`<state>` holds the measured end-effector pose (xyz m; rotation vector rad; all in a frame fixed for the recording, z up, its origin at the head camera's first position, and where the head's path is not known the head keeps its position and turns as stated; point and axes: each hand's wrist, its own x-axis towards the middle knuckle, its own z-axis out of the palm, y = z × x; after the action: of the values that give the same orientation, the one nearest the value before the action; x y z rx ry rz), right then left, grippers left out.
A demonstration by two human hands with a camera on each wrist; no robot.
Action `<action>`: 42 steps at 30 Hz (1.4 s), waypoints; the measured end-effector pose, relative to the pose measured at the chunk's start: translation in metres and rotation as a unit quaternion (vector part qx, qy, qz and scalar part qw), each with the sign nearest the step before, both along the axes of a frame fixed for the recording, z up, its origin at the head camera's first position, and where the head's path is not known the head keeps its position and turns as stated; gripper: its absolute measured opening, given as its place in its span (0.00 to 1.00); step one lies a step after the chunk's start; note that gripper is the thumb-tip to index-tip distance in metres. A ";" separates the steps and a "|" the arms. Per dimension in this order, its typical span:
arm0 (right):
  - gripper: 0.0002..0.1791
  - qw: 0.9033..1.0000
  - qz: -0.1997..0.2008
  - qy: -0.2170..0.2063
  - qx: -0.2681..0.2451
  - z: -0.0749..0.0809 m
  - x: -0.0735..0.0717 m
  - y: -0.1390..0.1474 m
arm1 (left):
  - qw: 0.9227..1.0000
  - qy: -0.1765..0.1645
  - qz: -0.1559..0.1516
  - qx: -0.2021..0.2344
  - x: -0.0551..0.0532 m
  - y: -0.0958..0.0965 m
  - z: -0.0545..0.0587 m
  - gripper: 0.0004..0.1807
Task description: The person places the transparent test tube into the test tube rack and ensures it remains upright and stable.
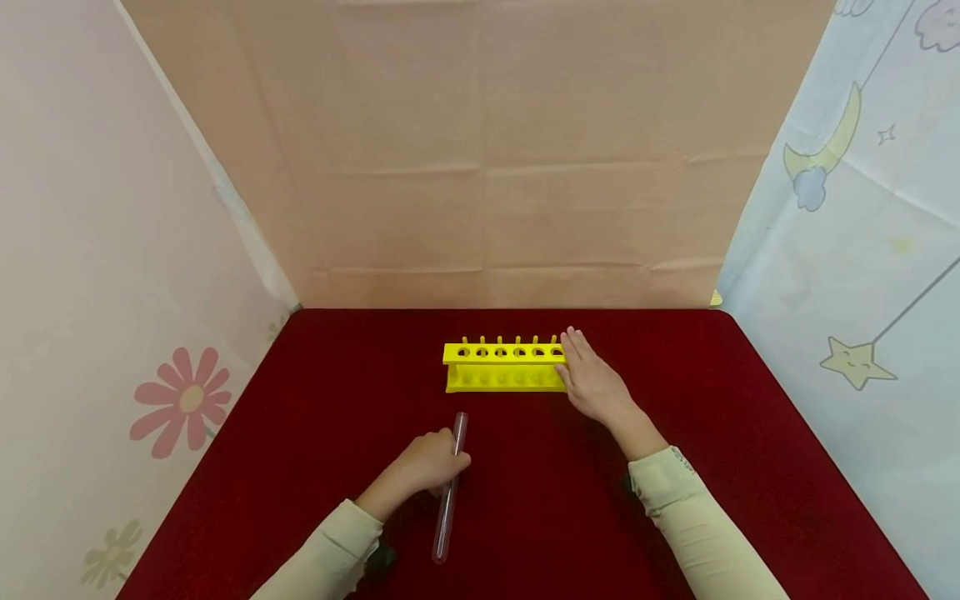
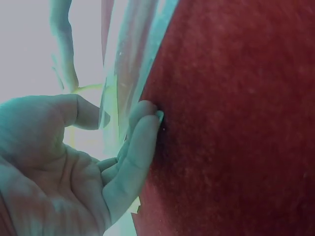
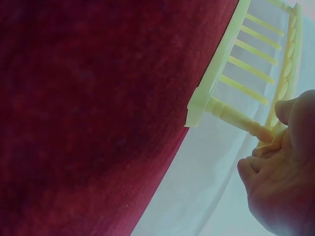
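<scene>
A clear test tube (image 1: 445, 521) slants over the table, its upper end pointing away from me. My left hand (image 1: 431, 460) holds it around the upper half, thumb on one side and curled fingers on the other, as the left wrist view shows. Further back, a yellow test tube rack (image 1: 504, 387) stands upright with a row of round holes and short pegs behind them. My right hand (image 1: 596, 383) grips its right end at the top plate. In the right wrist view the thumb (image 3: 284, 112) touches that plate; some of the fingers are hidden.
Dark red cloth covers the table (image 1: 330, 367). A tan sheet (image 1: 480, 167) hangs behind it, with patterned cloth at the left (image 1: 90, 250) and right (image 1: 862, 267).
</scene>
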<state>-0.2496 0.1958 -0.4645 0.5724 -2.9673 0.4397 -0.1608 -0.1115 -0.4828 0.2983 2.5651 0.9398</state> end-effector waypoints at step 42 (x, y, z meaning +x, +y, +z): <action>0.34 1.000 -0.008 0.005 -0.001 -0.004 -0.001 0.000 | 0.997 0.011 -0.020 0.070 -0.012 0.000 0.034 0.09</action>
<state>-0.2511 0.1953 -0.4682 0.5472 -2.9585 0.4377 -0.1728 -0.1117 -0.4484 0.4005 2.5072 1.1078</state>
